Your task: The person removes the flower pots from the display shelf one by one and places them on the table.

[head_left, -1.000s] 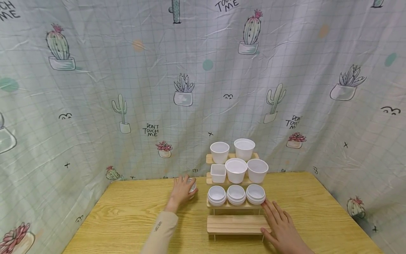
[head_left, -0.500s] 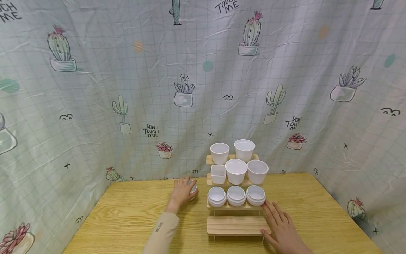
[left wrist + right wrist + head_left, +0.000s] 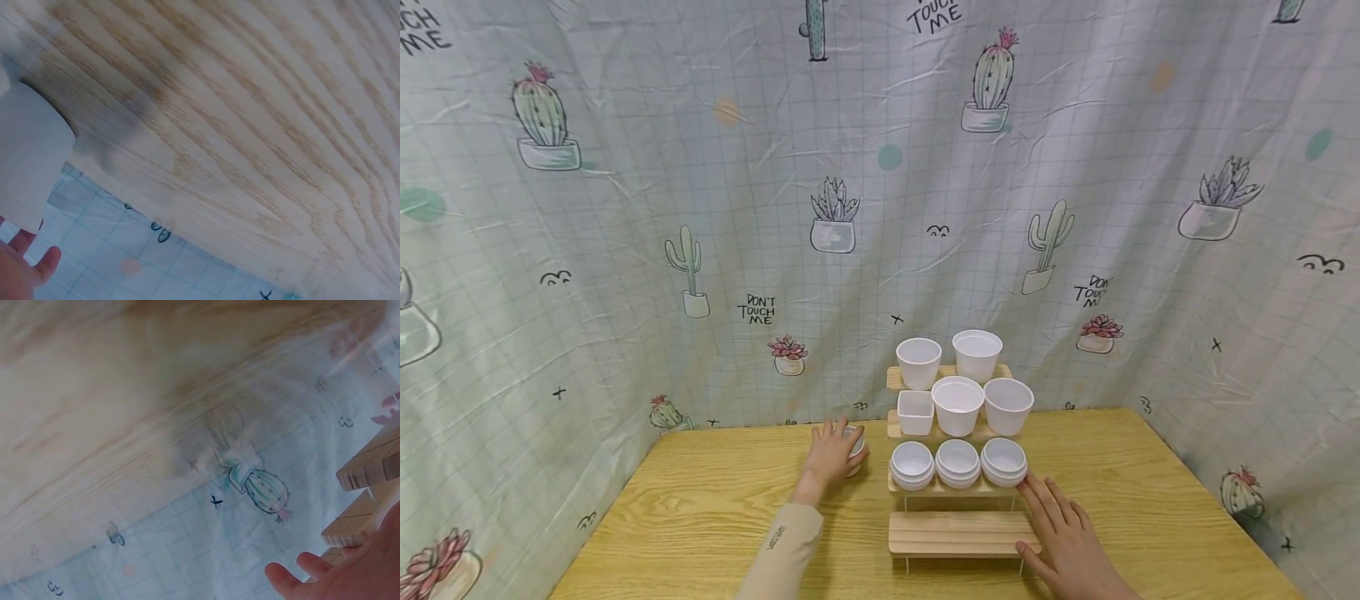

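Note:
In the head view, my left hand (image 3: 831,455) grips a small white pot (image 3: 853,441) near the table's far edge, left of a tiered wooden stand (image 3: 964,533). Most of the pot is covered by my fingers; the left wrist view gives its smooth white side (image 3: 34,150) with fingertips (image 3: 47,265) beside it. My right hand (image 3: 1070,533) lies along the right side of the stand with fingers extended, touching the lower tiers. From the right wrist, my fingers (image 3: 312,565) appear close to the shelf ends (image 3: 359,515).
Several white pots stand on the upper tiers: round ones (image 3: 977,354), a square one (image 3: 916,413), and a row of low ones (image 3: 958,463). The lowest shelf holds nothing. A cactus-print curtain (image 3: 865,208) hangs behind the wooden table (image 3: 715,500).
Both hands and the pots stay almost where they were. Only a slight shift of the whole head view shows.

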{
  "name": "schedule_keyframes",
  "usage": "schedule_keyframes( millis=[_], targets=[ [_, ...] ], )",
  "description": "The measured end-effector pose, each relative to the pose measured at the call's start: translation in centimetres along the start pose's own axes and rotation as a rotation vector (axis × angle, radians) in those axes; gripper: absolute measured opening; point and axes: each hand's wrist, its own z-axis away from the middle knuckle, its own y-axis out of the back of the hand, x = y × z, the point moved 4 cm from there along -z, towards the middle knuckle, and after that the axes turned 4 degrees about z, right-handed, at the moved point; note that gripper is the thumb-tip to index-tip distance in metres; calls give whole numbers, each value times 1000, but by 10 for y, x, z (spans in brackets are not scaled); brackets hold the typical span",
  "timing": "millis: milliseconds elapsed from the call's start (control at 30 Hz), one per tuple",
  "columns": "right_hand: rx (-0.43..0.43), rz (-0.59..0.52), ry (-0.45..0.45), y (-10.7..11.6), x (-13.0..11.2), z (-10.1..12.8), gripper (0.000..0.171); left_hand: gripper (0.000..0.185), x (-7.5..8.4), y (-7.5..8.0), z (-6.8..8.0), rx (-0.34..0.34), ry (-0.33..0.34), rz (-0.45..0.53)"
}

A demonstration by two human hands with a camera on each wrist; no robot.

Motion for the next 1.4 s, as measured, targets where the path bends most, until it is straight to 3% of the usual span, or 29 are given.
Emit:
schedule_keyframes(
  millis=[500,700,1067,1400],
  targets=[
    [15,14,14,4,-1,0,78,48,-1,7,1,-46,28,53],
    [7,10,15,5,-2,-1,79,46,2,18,2,31,-30,45],
    [16,25,26,3,-1,-1,79,43,15,42,9,110,-112,32],
    [16,28,21,6,-3,-1,78,46,42,78,34,232,-222,37]
  ],
)
